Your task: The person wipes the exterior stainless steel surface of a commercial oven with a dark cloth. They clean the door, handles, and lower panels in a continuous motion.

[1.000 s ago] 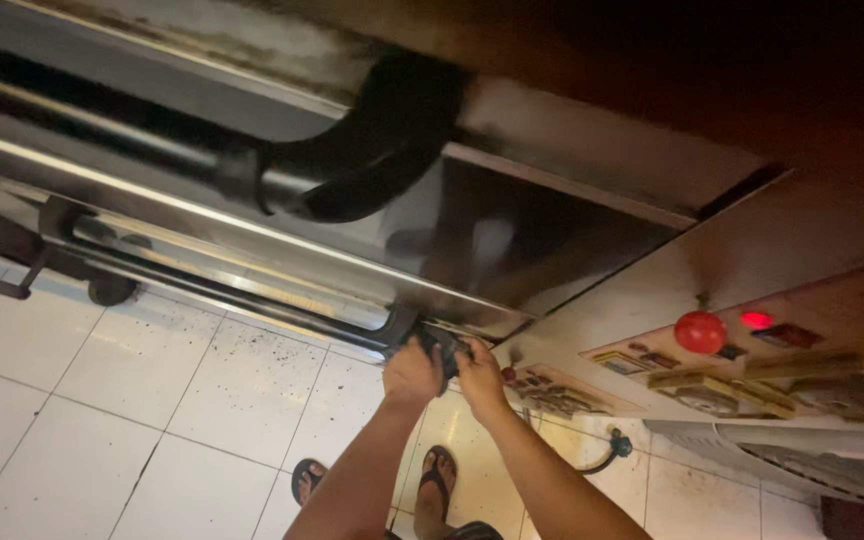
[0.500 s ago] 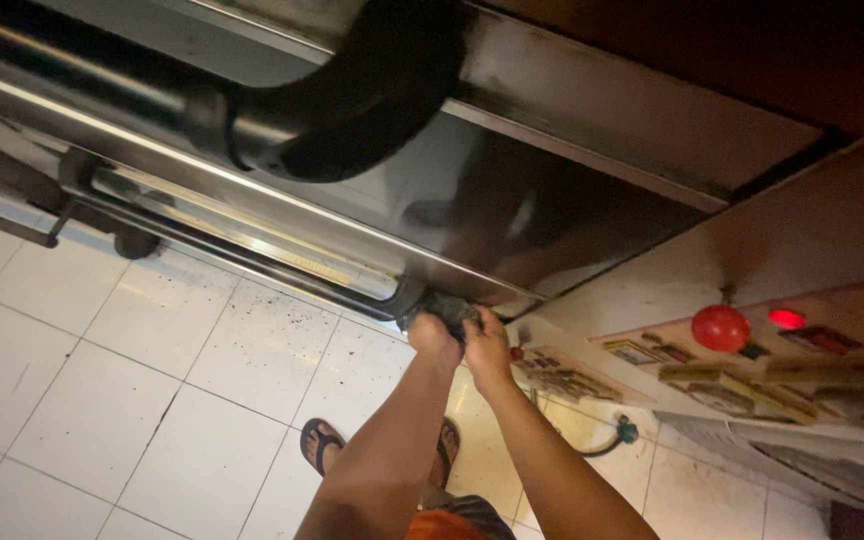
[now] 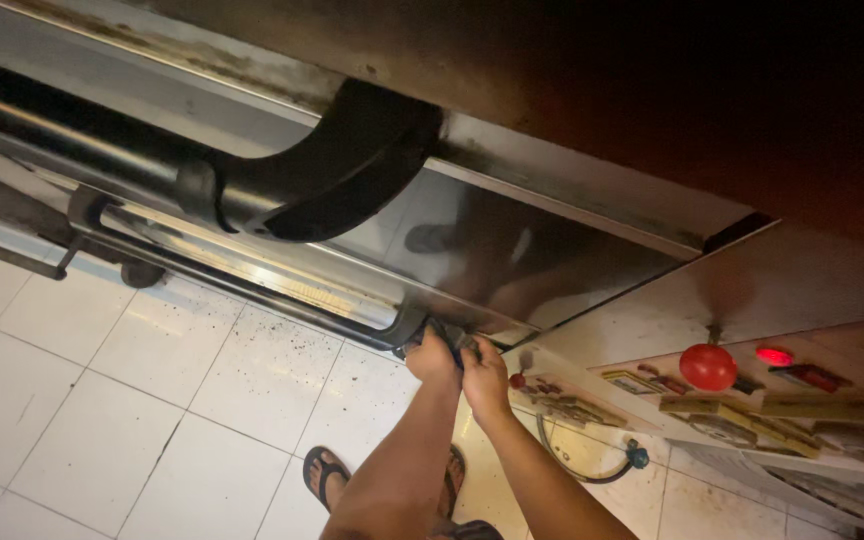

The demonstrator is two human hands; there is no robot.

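Stainless steel door [image 3: 512, 250] is hanging open in front of me, its panel reflecting dim shapes. I am gripping the dark handle end [image 3: 430, 328] at the door's lower right corner with both hands. My left hand [image 3: 430, 358] is wrapping its fingers [image 3: 422, 345] tightly around the handle, and my right hand [image 3: 482, 372] is pressing just beside it, fingers curled closed on the same end. The long bar [image 3: 252, 280] is running leftward along the door edge. A black curved pipe [image 3: 342, 165] is sitting above the door. A red knob [image 3: 708, 366] is showing on the panel [image 3: 812, 400] at right. My sandalled foot [image 3: 324, 472] is standing on the white tile floor [image 3: 102, 400].
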